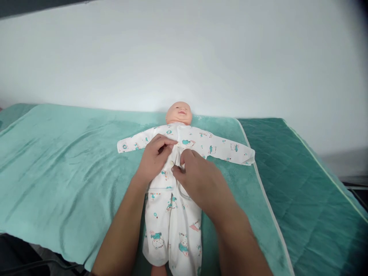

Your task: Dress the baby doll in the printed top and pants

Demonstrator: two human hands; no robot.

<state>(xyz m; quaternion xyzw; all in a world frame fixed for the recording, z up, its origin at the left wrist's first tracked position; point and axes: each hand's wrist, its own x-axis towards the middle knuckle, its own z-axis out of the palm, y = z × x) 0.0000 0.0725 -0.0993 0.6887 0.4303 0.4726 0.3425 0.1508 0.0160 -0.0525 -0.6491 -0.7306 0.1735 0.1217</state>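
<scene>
A baby doll [179, 112] lies on its back, its arms spread wide. It wears a white printed shirt [198, 134] and matching trousers [156, 226]. At the shirt's front opening, my left hand [158, 153] pinches the fabric edge near the chest. My right hand [195, 174] is closed on the other side of the opening, a little lower, with some cloth between thumb and fingers. One round button [171, 163] shows between the hands. The fingertips of my right hand partly cover the cloth there.
A light green blanket [71, 165] lies under the doll, over a darker green quilted cover [290, 184] at the right. Behind stands a plain white wall [184, 50]. A dark cable [43, 263] runs along the lower left, below the blanket's edge.
</scene>
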